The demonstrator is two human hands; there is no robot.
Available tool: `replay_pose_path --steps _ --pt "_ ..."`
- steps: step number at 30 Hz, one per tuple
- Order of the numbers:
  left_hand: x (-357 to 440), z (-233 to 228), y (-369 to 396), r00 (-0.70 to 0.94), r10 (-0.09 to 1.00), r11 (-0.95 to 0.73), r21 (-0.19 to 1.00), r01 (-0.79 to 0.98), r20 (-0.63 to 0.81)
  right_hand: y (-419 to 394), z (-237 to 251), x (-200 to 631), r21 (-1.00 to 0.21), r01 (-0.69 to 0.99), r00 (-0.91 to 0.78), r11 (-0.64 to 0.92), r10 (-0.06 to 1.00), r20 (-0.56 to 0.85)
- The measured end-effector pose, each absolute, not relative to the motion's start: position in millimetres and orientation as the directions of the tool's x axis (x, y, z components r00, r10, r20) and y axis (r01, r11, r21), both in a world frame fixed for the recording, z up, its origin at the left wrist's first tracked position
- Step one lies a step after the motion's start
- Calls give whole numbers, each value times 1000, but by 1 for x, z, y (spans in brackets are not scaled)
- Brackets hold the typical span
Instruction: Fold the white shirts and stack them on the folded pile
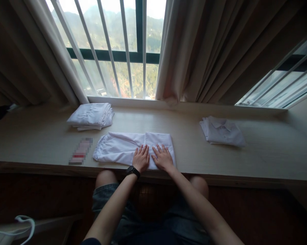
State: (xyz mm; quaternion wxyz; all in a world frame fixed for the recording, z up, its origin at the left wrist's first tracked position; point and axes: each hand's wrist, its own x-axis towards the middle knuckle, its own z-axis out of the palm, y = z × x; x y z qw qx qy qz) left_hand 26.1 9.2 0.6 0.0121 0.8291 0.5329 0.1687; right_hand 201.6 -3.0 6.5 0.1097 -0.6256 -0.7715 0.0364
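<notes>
Head view. The left hand (141, 157) lies flat, palm down, fingers extended and slightly spread, on the white garment (133, 148); a black wristwatch (133, 170) sits on its wrist. The right hand (163, 157) lies flat just beside it, palm down, fingers likewise extended and slightly fanned, pressing the same garment. Neither hand pinches or grips the cloth. The two hands nearly meet at the thumbs, over the near right portion of the garment.

The white garment is partly folded into a long strip lying across the wooden ledge (184, 160), close to the ledge's near edge; its rounded end points away from the hands to the left, and its squarer end lies under and just right of the right hand. Left of the garment, near it but apart, lies a small flat object (80, 151), blurred beyond identification. Beyond the garment and to its left, toward the window, stands a stack of folded white cloth (91, 116). Well to the right of the garment lies a second folded white piece (221, 131), with a collar visible. Behind the garment, a barred window (117, 44) shows green hills, flanked by beige curtains (194, 51). Below the ledge, the person's knees and dark shorts are visible.
</notes>
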Motion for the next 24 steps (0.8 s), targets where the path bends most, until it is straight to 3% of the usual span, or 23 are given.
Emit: replay_pose_path --steps 8,19,24 --pt "23 1 8 365 885 -428 197 882 288 36 4 253 -176 984 -28 30 1000 14" --pt "22 1 6 358 888 -434 271 859 287 27 -1 254 -170 984 -39 49 998 57" --pt "15 10 -6 394 892 -449 321 834 223 8 0 258 -159 986 -41 51 997 67"
